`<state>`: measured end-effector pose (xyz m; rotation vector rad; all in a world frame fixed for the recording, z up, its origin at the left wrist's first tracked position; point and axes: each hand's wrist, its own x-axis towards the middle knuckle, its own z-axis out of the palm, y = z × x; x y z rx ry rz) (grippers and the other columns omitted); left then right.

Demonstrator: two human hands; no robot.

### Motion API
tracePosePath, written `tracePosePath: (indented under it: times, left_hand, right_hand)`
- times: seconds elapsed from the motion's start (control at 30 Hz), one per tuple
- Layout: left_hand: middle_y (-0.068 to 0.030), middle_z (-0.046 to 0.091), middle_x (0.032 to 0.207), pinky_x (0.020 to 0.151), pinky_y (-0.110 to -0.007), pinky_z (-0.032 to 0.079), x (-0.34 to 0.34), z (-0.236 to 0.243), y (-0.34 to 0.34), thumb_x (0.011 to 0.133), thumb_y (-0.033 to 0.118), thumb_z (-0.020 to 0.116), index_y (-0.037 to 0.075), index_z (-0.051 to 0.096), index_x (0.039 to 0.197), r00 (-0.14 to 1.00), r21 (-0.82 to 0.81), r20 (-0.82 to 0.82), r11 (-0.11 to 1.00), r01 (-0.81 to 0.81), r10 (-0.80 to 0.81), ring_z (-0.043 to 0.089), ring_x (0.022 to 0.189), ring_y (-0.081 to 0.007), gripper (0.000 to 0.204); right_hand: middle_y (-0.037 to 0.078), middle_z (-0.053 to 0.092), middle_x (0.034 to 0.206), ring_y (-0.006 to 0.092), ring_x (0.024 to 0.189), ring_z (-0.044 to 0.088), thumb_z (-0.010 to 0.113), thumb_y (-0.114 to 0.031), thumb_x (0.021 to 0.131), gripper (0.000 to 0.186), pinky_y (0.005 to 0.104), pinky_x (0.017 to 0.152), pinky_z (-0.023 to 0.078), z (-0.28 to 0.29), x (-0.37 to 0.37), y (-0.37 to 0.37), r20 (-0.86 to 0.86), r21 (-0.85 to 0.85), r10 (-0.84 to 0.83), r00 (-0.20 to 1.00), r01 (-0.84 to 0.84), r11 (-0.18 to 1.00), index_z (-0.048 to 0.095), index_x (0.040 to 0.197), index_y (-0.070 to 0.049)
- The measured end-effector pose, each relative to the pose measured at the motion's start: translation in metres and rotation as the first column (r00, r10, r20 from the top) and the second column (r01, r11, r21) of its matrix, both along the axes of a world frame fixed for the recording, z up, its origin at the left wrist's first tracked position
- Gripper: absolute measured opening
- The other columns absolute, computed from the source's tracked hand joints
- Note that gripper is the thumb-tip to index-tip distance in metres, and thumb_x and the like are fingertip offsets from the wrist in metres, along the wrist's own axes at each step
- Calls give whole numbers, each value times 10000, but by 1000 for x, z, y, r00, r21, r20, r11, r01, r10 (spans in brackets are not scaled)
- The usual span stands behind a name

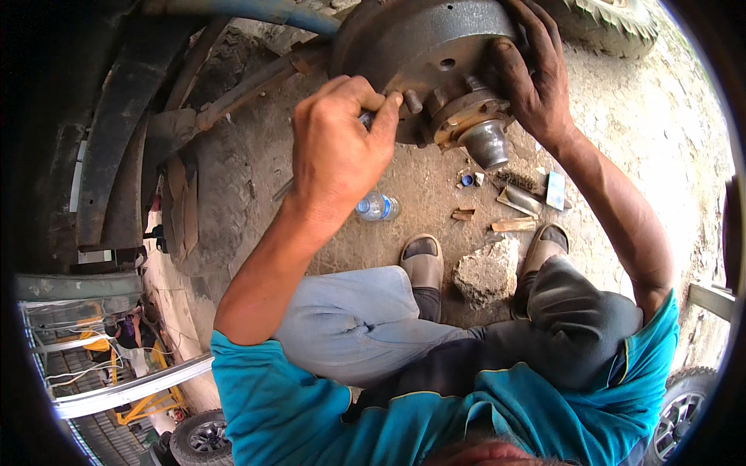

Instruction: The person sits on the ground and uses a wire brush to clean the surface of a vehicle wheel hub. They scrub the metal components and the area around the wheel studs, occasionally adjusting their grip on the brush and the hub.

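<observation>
A dark metal brake drum [404, 50] with a protruding hub [470, 116] fills the top middle of the head view. My left hand [342, 136] is closed at the drum's lower left face, thumb and index finger pinched beside a wheel stud [413, 102]. Part of a dark metal piece shows between its fingers, mostly hidden, so its kind is unclear. On the drum's right side my right hand [542, 89] grips the edge, its thumb on the face and its fingers round the rim.
Below the drum, a plastic bottle [378, 207] lies on the dirt floor. A rough stone [486, 272] sits between my feet, near a wire brush [519, 182] and a small blue box [556, 191]. Vehicle frame parts [116, 132] stand left; a tyre [610, 27] is at upper right.
</observation>
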<state>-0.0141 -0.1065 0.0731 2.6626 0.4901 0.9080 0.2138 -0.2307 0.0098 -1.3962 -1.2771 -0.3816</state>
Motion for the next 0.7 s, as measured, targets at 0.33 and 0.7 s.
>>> tracePosePath:
  times: [0.33, 0.7]
  left_hand:
    - [-90, 677, 679, 524, -302, 438, 0, -4, -1, 816, 22, 813, -20, 706, 744, 998, 83, -43, 996, 40, -36, 604, 573, -138, 135]
    - [-120, 674, 697, 565, -337, 463, 1, 3, -1, 806, 43, 810, -24, 704, 737, 999, 14, -19, 999, 32, -32, 629, 600, -192, 143]
  right_hand:
    - [265, 462, 1470, 431, 1391, 437, 599, -217, 987, 554, 487, 1167, 352, -6, 1, -2, 17, -21, -18, 1000, 18, 1000, 469, 1477, 7]
    - [268, 461, 1463, 433, 1378, 446, 592, -218, 994, 557, 470, 1166, 355, -10, 0, -5, 46, -58, -53, 998, 56, 997, 458, 1483, 14]
